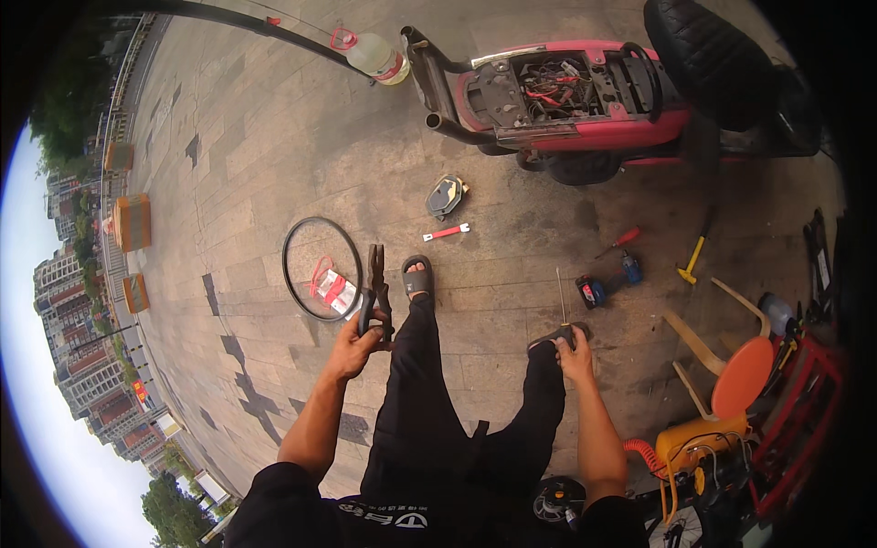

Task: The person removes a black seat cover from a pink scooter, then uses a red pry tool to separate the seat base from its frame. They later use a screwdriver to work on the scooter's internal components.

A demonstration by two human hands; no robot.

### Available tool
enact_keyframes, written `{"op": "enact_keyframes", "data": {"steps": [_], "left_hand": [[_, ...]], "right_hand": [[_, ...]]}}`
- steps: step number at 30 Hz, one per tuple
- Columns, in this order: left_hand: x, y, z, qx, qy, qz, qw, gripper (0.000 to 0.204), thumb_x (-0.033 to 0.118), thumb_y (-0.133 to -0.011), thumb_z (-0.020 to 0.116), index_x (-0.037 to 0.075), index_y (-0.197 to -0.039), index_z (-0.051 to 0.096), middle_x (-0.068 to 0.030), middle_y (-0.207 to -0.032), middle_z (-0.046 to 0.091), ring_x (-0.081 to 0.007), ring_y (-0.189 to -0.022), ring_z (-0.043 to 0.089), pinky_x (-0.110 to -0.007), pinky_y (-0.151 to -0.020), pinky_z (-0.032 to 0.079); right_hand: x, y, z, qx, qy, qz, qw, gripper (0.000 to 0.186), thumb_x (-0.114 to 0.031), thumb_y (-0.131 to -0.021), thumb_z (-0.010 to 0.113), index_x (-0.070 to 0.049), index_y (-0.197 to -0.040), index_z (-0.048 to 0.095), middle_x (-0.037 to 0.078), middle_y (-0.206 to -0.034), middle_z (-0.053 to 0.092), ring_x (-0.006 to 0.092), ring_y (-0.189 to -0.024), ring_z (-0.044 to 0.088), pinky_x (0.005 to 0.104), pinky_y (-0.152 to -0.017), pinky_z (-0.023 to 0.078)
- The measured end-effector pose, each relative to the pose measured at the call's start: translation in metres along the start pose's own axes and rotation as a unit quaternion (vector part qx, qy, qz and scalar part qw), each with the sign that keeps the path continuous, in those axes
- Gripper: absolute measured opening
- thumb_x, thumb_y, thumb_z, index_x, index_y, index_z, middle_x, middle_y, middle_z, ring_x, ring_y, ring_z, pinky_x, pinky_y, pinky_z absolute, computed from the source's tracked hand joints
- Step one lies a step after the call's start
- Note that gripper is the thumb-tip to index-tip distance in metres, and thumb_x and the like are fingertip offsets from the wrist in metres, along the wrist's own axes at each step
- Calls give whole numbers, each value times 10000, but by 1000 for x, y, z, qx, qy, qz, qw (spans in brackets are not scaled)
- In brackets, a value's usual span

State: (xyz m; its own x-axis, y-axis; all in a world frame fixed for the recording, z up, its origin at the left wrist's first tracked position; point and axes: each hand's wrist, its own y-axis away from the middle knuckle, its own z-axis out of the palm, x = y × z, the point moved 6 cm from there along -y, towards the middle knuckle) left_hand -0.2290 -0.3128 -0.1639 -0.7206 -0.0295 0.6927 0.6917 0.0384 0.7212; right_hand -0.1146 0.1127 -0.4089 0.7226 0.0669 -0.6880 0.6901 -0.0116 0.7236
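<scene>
My left hand (350,350) is closed around the handle of a black clamp-like tool (375,283); its long jaws point away from me, and its exact kind is unclear. My right hand (575,354) grips a screwdriver (562,297) whose long thin shaft points away from me. Just beyond the left hand lies a thin black ring (287,279), like a narrow tyre, with a red-and-white package (334,289) inside it. A blue cordless drill (594,290) and a red-handled screwdriver (625,238) rest on the paving past my right hand.
A red scooter (585,137) with exposed wiring and raised seat (713,59) stands ahead. Nearby lie a dark housing (447,196), a red flat tool (446,232) and a yellow hammer (694,260). An orange-topped stool (743,376) and yellow tank (699,442) are at right; a water bottle (376,57) stands far ahead.
</scene>
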Motion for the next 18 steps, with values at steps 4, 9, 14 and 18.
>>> {"op": "enact_keyframes", "data": {"steps": [4,9,14,18], "left_hand": [[42,-35,-60,-27,-42,-21,999,328,-15,-911,502,35,-1235,500,-72,-1060,547,-173,-936,588,-384,-788,601],[138,-99,-151,-146,-117,3,982,423,-44,-875,500,42,-1289,487,-44,-989,542,-149,-880,587,-341,-810,579],[268,-156,-190,-204,-238,37,949,419,-54,-809,522,44,-1214,568,1,-884,521,-110,-767,556,-295,-750,540],[367,-195,-159,-264,-436,82,857,398,-27,-773,574,35,-1165,602,18,-837,482,-103,-756,479,-247,-721,442]], "right_hand": [[-96,45,50,88,60,39,994,458,-176,-940,619,-2,-1334,461,46,-871,635,93,-627,560,240,-534,464],[-170,116,147,187,-83,105,973,403,-130,-941,588,-40,-1317,476,9,-804,573,75,-614,538,224,-525,464],[-226,150,257,178,-199,112,957,376,-92,-938,576,-36,-1295,468,24,-798,573,79,-597,529,229,-510,448],[-282,136,319,203,-248,60,945,413,-42,-914,557,-26,-1310,439,33,-796,577,85,-598,531,238,-508,450]]}}
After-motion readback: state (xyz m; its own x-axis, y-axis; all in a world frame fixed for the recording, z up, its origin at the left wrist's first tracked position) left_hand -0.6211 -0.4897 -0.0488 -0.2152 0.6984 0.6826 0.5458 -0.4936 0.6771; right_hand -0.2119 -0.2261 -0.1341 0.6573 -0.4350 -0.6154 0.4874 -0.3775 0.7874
